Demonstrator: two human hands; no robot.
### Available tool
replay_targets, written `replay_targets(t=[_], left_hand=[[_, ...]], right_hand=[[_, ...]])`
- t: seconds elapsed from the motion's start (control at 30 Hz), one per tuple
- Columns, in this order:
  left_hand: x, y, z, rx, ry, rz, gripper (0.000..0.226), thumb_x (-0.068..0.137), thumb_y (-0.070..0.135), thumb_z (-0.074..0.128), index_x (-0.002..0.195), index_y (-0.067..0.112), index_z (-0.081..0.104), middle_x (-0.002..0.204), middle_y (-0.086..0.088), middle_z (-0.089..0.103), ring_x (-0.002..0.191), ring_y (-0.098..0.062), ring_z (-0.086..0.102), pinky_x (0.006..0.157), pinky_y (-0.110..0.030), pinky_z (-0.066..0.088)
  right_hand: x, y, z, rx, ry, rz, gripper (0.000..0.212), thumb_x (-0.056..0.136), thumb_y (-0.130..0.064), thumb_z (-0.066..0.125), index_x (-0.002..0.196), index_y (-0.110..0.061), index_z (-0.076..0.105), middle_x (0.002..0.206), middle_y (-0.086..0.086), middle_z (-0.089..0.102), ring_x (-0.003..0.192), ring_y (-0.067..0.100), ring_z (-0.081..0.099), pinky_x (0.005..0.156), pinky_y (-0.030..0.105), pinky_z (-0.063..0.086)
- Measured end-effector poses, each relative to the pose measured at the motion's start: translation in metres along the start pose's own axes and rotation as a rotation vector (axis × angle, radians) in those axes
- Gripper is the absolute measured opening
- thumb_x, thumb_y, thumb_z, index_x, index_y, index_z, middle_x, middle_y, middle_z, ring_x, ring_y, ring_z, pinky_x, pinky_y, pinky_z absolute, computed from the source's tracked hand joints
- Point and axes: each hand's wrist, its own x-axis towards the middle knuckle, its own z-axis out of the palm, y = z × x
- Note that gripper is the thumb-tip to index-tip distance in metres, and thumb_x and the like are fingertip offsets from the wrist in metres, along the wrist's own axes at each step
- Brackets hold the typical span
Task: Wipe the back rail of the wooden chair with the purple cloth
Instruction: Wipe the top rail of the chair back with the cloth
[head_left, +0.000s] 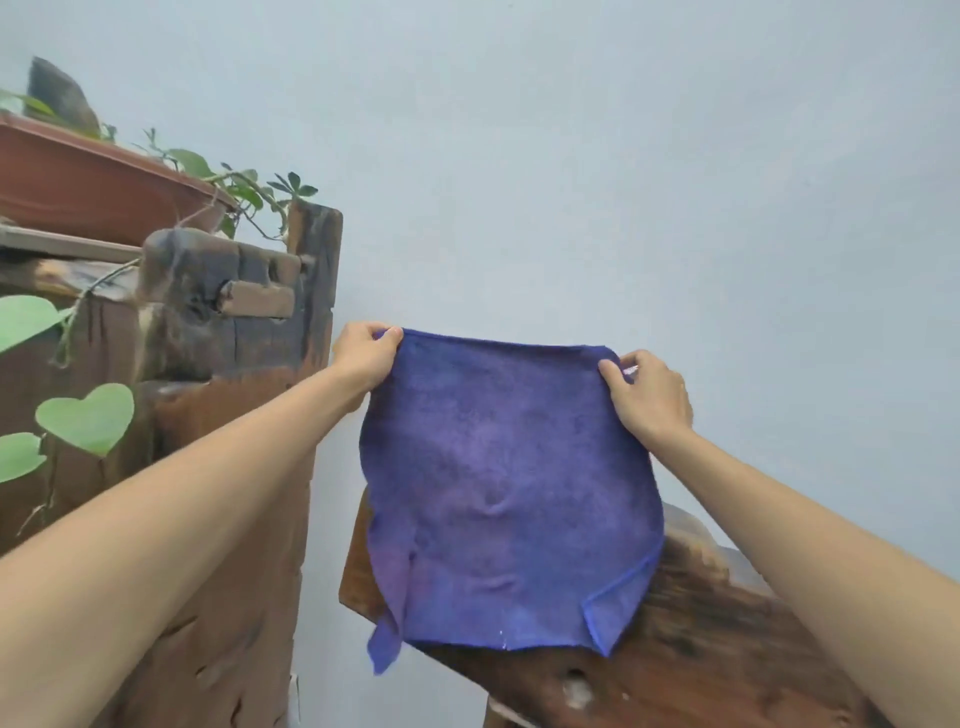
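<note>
Currently you hold the purple cloth spread out flat in front of you, one upper corner in each hand. Your left hand pinches the upper left corner: its grip is narrow, with thumb and fingers curled onto the cloth edge. Your right hand pinches the upper right corner in the same manner, thumb on the near face of the cloth and fingers behind it. The top edge of the cloth runs nearly straight between the two grips, slightly lower at the right.

Below the grips the cloth hangs as a broad sheet. Its lower part drapes in front of the back rail of the wooden chair, which crosses the lower right of the view as a dark, worn slab sloping down to the right. Whether the cloth touches the rail cannot be told. The lower right corner of the cloth is folded over toward you, and a small flap hangs down at the lower left, past the left end of the rail.

Both forearms reach in from the near edge, left arm from the lower left, right arm from the lower right.

At the left stands a rough wooden post structure. A reddish planter sits on top of it, and a green vine with heart-shaped leaves trails down its left side. A pale blue wall fills the far background.
</note>
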Motion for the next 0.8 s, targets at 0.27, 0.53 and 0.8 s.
replay_targets(t=[0.27,0.53,0.8], left_hand=[[0.004,-0.104,0.015,0.186,-0.217,-0.167,0.054,0.102,0.053,0.025,0.119,0.014,0.059,0.129,-0.012,0.063,0.113,-0.030,0.058,0.097,-0.042,0.042],[-0.059,-0.207,0.044,-0.513,-0.486,-0.648,0.058,0.104,0.060,0.029,0.101,0.037,0.082,0.113,-0.006,0.078,0.096,-0.016,0.077,0.078,-0.032,0.055],[-0.074,-0.219,0.054,-0.749,-0.461,-0.785,0.081,0.101,0.067,0.024,0.088,0.010,0.079,0.079,-0.016,0.078,0.061,-0.029,0.075,0.049,-0.030,0.058]], right_hand=[[-0.082,-0.080,0.134,-0.316,-0.381,-0.593,0.053,0.099,-0.067,0.026,0.149,-0.052,0.035,0.141,-0.007,0.058,0.129,0.023,0.055,0.090,0.041,0.046],[-0.129,-0.034,0.147,-0.512,0.181,-0.766,0.053,0.098,-0.062,0.053,0.148,-0.042,0.054,0.129,0.009,0.071,0.112,0.029,0.072,0.084,0.041,0.057],[-0.117,-0.044,0.129,-0.640,0.190,-0.405,0.060,0.093,-0.068,0.030,0.132,-0.044,0.068,0.107,0.002,0.078,0.076,0.028,0.075,0.055,0.032,0.046]])
